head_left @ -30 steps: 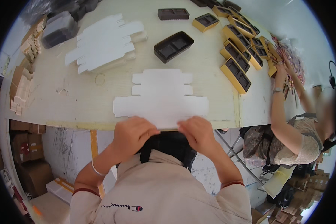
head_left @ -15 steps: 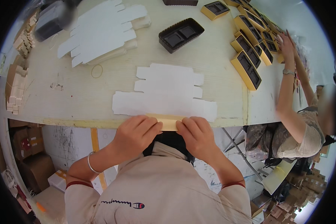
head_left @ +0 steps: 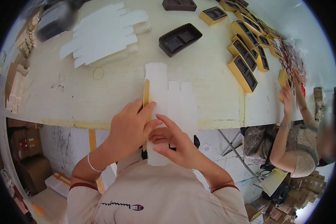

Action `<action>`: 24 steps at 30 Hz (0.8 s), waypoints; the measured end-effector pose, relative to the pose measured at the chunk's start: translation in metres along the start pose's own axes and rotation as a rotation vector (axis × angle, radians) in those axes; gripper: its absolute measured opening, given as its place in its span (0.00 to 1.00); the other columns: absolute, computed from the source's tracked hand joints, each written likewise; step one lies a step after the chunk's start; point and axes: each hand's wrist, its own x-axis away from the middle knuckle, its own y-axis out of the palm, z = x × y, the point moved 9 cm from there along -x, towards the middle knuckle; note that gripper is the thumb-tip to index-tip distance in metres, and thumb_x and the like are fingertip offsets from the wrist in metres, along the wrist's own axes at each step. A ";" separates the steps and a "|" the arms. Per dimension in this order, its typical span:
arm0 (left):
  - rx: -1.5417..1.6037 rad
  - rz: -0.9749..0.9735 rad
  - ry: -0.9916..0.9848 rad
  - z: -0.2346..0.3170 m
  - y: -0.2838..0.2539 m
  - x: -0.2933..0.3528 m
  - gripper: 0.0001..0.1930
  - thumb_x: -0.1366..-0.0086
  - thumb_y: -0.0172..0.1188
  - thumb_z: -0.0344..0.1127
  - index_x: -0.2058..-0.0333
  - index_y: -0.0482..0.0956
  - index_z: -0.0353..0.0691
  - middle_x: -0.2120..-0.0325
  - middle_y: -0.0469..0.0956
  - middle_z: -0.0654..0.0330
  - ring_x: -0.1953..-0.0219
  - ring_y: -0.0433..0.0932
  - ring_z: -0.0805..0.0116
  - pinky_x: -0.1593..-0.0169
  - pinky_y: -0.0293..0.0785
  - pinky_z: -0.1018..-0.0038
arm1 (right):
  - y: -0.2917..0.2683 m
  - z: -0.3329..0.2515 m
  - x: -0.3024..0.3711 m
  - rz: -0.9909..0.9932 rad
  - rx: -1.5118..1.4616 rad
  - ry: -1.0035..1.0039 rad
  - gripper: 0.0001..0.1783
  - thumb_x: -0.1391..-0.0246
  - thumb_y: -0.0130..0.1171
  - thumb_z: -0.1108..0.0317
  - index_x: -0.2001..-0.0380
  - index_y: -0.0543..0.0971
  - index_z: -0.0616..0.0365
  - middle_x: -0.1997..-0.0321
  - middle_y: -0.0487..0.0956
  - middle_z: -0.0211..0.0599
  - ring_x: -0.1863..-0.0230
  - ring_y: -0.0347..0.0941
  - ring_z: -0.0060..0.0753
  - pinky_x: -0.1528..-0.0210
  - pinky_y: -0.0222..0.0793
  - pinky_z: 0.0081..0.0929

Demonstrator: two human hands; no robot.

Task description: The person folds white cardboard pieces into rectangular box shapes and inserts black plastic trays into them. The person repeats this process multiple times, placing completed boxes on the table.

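Observation:
A cardboard box blank [head_left: 180, 106], white on its upper face, lies lengthwise across the table's front edge, its near end over my lap. Its left side flap [head_left: 146, 91] is folded up and shows gold. My left hand [head_left: 128, 125] grips that raised flap between thumb and fingers. Over the blank's near part is my right hand [head_left: 179, 147], its fingers curved and spread apart, with nothing visible in them. A dark brown plastic tray [head_left: 180, 39] with two recesses sits beyond the blank.
At the back left lies a stack of white blanks [head_left: 102, 37], with a rubber band [head_left: 98, 73] nearby. Several gold boxes with dark inserts [head_left: 242, 72] stand at the right. There a co-worker's hand [head_left: 286, 99] holds a gold box [head_left: 283, 78]. A folding stool [head_left: 237, 156] stands below.
The blank has turned from lying crosswise to lengthwise. My left hand stays on the folded gold flap, while my right hand has let go of it. The co-worker now holds a gold box.

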 end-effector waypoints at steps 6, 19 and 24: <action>0.033 -0.136 0.077 -0.008 -0.005 -0.012 0.20 0.41 0.54 0.23 0.48 0.69 0.42 0.66 0.74 0.52 0.66 0.75 0.49 0.64 0.72 0.60 | -0.025 -0.051 0.044 0.074 1.202 -0.680 0.21 0.52 0.65 0.61 0.54 0.79 0.58 0.46 0.74 0.46 0.43 0.70 0.44 0.41 0.66 0.44; 0.080 -0.248 0.266 -0.002 0.012 -0.051 0.18 0.42 0.58 0.23 0.54 0.67 0.43 0.67 0.78 0.54 0.65 0.77 0.54 0.63 0.72 0.64 | 0.001 -0.039 0.002 0.150 1.381 -0.815 0.13 0.54 0.65 0.65 0.67 0.75 0.60 0.58 0.73 0.42 0.56 0.71 0.42 0.59 0.67 0.34; 0.091 -0.250 0.245 -0.004 0.014 -0.049 0.16 0.42 0.58 0.23 0.55 0.70 0.44 0.67 0.77 0.56 0.64 0.77 0.55 0.62 0.73 0.65 | 0.010 -0.026 0.018 0.105 1.510 -0.880 0.12 0.58 0.62 0.70 0.67 0.77 0.62 0.61 0.72 0.39 0.60 0.71 0.36 0.61 0.68 0.31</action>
